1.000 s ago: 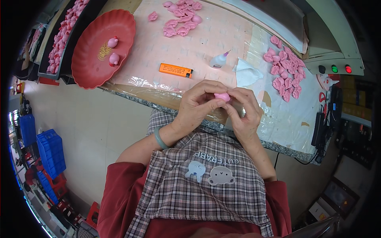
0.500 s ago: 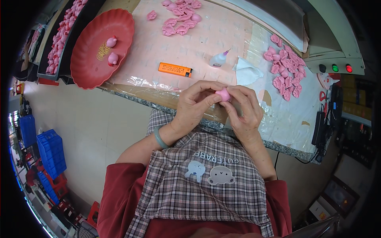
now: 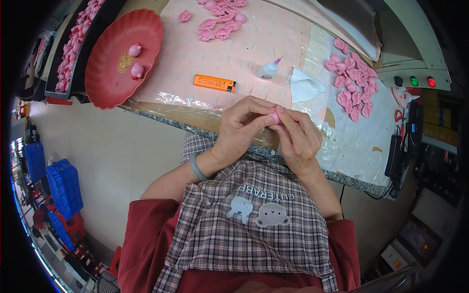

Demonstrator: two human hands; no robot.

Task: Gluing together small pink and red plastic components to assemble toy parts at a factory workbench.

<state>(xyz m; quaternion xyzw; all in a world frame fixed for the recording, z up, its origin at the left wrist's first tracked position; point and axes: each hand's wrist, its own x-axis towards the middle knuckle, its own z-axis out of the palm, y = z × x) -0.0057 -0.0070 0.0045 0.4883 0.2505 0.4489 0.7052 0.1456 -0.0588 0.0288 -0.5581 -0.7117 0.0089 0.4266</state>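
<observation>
Just past the table's near edge, a small pink rounded figure piece point(image 3: 275, 118) is pinched between both hands. My left hand point(image 3: 239, 129) grips it with thumb and fingertips from the left. From the right, my right hand point(image 3: 300, 141) has its thumb and fingers closed on it, hiding most of its shape. Beyond the hands lie an orange lighter point(image 3: 214, 82), a small dropper bottle point(image 3: 269, 69) with a thin purple tip, and a folded white cloth point(image 3: 306, 85). Loose pink parts point(image 3: 352, 80) are heaped to the right, with another group of pink parts point(image 3: 222, 20) at the far side.
At the left, a red scalloped tray point(image 3: 105, 73) bears two small pink figures point(image 3: 136, 60). A black bin point(image 3: 84, 73) full of similar figures stands beyond it. On the right are a machine housing point(image 3: 405, 71) with lit buttons and a black power strip point(image 3: 392, 155). Blue crates point(image 3: 64, 188) stand lower left.
My fingers have closed further over the pink piece, so less of it shows. The right fingers now cover its upper side. The view has shifted slightly.
</observation>
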